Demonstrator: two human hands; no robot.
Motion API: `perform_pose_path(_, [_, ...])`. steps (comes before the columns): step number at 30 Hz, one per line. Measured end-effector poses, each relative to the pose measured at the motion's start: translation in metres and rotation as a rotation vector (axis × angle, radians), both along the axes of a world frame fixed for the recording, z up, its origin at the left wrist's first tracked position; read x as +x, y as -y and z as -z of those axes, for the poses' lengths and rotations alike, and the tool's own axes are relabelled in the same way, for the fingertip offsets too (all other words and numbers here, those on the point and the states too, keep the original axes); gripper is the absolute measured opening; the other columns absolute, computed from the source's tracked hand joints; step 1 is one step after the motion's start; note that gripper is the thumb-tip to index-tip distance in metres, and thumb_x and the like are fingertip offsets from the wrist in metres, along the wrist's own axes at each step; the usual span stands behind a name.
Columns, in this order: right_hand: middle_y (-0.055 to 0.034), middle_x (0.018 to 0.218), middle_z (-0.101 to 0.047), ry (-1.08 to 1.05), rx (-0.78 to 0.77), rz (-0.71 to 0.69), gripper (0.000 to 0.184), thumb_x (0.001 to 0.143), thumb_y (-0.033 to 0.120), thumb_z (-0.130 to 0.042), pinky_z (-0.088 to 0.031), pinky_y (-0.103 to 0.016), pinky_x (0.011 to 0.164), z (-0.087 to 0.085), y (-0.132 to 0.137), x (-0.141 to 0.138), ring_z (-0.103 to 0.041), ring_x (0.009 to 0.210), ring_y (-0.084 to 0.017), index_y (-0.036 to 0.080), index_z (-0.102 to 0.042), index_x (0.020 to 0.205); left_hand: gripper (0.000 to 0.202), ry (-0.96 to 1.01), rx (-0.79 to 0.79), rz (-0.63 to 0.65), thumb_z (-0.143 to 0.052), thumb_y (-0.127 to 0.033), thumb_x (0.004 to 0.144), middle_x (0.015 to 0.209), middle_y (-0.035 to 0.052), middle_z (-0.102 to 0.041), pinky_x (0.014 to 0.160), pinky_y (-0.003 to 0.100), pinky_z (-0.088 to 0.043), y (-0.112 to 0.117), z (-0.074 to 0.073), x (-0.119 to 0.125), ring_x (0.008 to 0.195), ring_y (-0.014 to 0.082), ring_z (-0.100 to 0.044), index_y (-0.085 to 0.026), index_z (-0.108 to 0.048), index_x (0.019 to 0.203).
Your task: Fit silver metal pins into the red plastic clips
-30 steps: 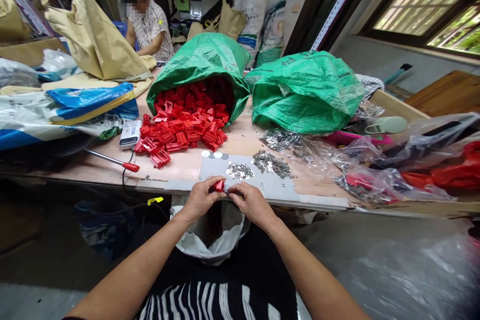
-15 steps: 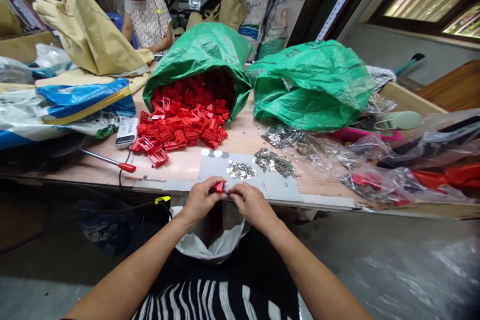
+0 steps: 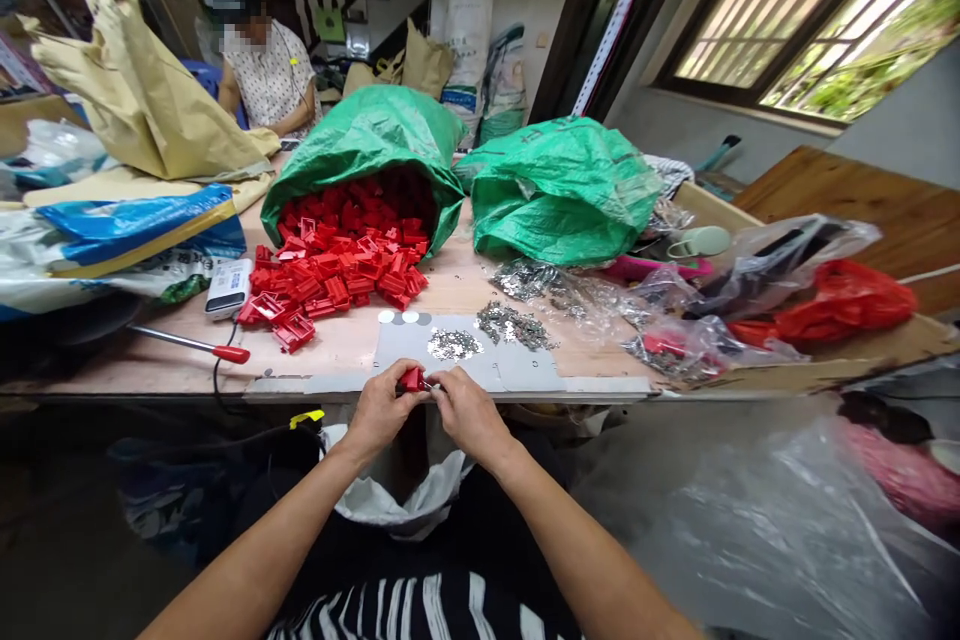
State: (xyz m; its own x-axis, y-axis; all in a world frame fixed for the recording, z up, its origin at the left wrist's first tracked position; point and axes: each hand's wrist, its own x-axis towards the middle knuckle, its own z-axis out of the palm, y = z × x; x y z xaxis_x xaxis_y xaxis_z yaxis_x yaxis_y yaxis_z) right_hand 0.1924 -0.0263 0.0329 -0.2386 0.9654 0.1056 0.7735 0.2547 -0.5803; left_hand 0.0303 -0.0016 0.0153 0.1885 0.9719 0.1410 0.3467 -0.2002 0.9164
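Observation:
My left hand (image 3: 377, 414) is closed on a small red plastic part (image 3: 412, 380) at the table's front edge. Close against its right side, my right hand (image 3: 471, 418) pinches with thumb and fingers. A thin dark bit shows between the fingertips and the red part; its kind is too small to make out. Just beyond the hands lies a grey sheet (image 3: 391, 348) bearing a pile of small shiny metal pieces (image 3: 455, 345). A second, darker pile of metal pieces (image 3: 514, 326) is to its right. Below my hands a white sack (image 3: 375, 508) hangs open at my lap.
Red parts (image 3: 337, 272) spill from a green sack (image 3: 367, 132). Another green sack (image 3: 555, 195) lies to the right. A red-handled rod (image 3: 232, 354) and a white device (image 3: 229, 288) are at left. Plastic bags (image 3: 679, 345) crowd the right. A person (image 3: 274, 75) sits across the table.
The camera view has shifted, so the table contents appear further left and more of the right side shows. Both hands stay together at the red part, with little visible change in grip.

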Motion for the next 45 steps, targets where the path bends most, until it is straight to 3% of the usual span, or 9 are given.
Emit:
perform_pose_path(4, [-0.0047, 0.094, -0.057, -0.299, 0.072, -0.069, 0.019, 0.093, 0.021, -0.04, -0.043, -0.028, 0.079, -0.001, 0.01, 0.005, -0.055, 0.088, -0.016, 0.02, -0.054, 0.106, 0.034, 0.417, -0.163, -0.085, -0.072, -0.024, 0.069, 0.088, -0.0011, -0.066, 0.079, 0.024, -0.044, 0.013, -0.013, 0.0, 0.081, 0.0134, -0.06, -0.023, -0.06, 0.101])
perform_pose_path(7, [0.001, 0.078, -0.057, -0.447, -0.016, -0.116, 0.019, 0.095, 0.025, -0.039, -0.042, -0.026, 0.07, -0.01, 0.016, 0.008, -0.054, 0.072, -0.013, 0.021, -0.048, 0.111, 0.019, 0.81, -0.415, -0.047, -0.071, -0.026, 0.073, 0.08, -0.0005, -0.067, 0.079, 0.025, -0.047, 0.022, -0.026, 0.001, 0.075, 0.0123, -0.063, -0.019, -0.059, 0.085])
perform_pose_path(10, [0.0061, 0.063, -0.05, -0.486, -0.083, -0.179, 0.033, 0.096, 0.028, -0.039, -0.041, -0.025, 0.065, -0.022, 0.021, 0.007, -0.05, 0.061, -0.012, 0.022, -0.04, 0.128, 0.015, 1.078, -0.632, 0.039, -0.068, -0.025, 0.076, 0.075, 0.0031, -0.068, 0.082, 0.03, -0.049, 0.029, -0.036, 0.003, 0.073, 0.0147, -0.066, -0.015, -0.056, 0.073])
perform_pose_path(13, [0.0052, 0.063, -0.051, -0.428, -0.084, -0.21, 0.04, 0.096, 0.031, -0.04, -0.041, -0.024, 0.063, -0.033, 0.024, 0.005, -0.05, 0.059, -0.012, 0.023, -0.039, 0.135, 0.01, 1.215, -0.759, 0.013, -0.06, -0.021, 0.084, 0.077, 0.0075, -0.071, 0.082, 0.032, -0.052, 0.033, -0.042, 0.005, 0.073, 0.0169, -0.068, -0.013, -0.06, 0.078])
perform_pose_path(23, [-0.0052, 0.106, -0.067, -0.328, -0.003, -0.214, 0.034, 0.095, 0.035, -0.043, -0.047, -0.029, 0.083, -0.038, 0.025, 0.001, -0.063, 0.093, -0.018, 0.024, -0.053, 0.126, 0.025, 1.381, -0.933, -0.105, -0.046, -0.019, 0.092, 0.074, 0.0101, -0.071, 0.081, 0.036, -0.055, 0.042, -0.055, 0.008, 0.07, 0.0186, -0.07, -0.006, -0.063, 0.079])
perform_pose_path(28, [-0.0038, 0.091, -0.07, -0.393, 0.025, -0.159, 0.032, 0.097, 0.036, -0.039, -0.049, -0.027, 0.076, -0.035, 0.023, 0.0, -0.065, 0.081, -0.017, 0.023, -0.063, 0.112, 0.026, 1.405, -0.942, -0.093, -0.045, -0.02, 0.093, 0.075, 0.0101, -0.071, 0.091, 0.042, -0.051, 0.046, -0.052, 0.009, 0.073, 0.0193, -0.07, -0.007, -0.063, 0.078])
perform_pose_path(33, [-0.0049, 0.111, -0.066, -0.319, -0.018, -0.248, 0.034, 0.096, 0.035, -0.04, -0.047, -0.029, 0.085, -0.04, 0.028, 0.004, -0.063, 0.097, -0.019, 0.024, -0.053, 0.125, 0.021, 1.382, -0.981, -0.09, -0.051, -0.025, 0.091, 0.075, 0.0065, -0.07, 0.09, 0.04, -0.051, 0.049, -0.053, 0.009, 0.072, 0.0173, -0.069, -0.011, -0.062, 0.08])
perform_pose_path(39, [-0.0058, 0.114, -0.065, -0.185, 0.057, -0.185, 0.033, 0.095, 0.033, -0.041, -0.046, -0.029, 0.082, -0.036, 0.033, 0.004, -0.064, 0.094, -0.02, 0.025, -0.052, 0.125, 0.022, 1.433, -0.968, -0.131, -0.048, -0.023, 0.092, 0.075, 0.0065, -0.07, 0.088, 0.037, -0.053, 0.052, -0.055, 0.011, 0.072, 0.0159, -0.069, -0.011, -0.061, 0.08])
perform_pose_path(45, [-0.001, 0.074, -0.062, -0.427, 0.003, -0.154, 0.033, 0.096, 0.038, -0.038, -0.044, -0.024, 0.067, -0.032, 0.029, 0.0, -0.058, 0.068, -0.014, 0.021, -0.064, 0.106, 0.023, 1.424, -0.971, -0.137, -0.046, -0.023, 0.093, 0.076, 0.0084, -0.071, 0.09, 0.042, -0.052, 0.056, -0.055, 0.014, 0.072, 0.0184, -0.07, -0.009, -0.06, 0.08])
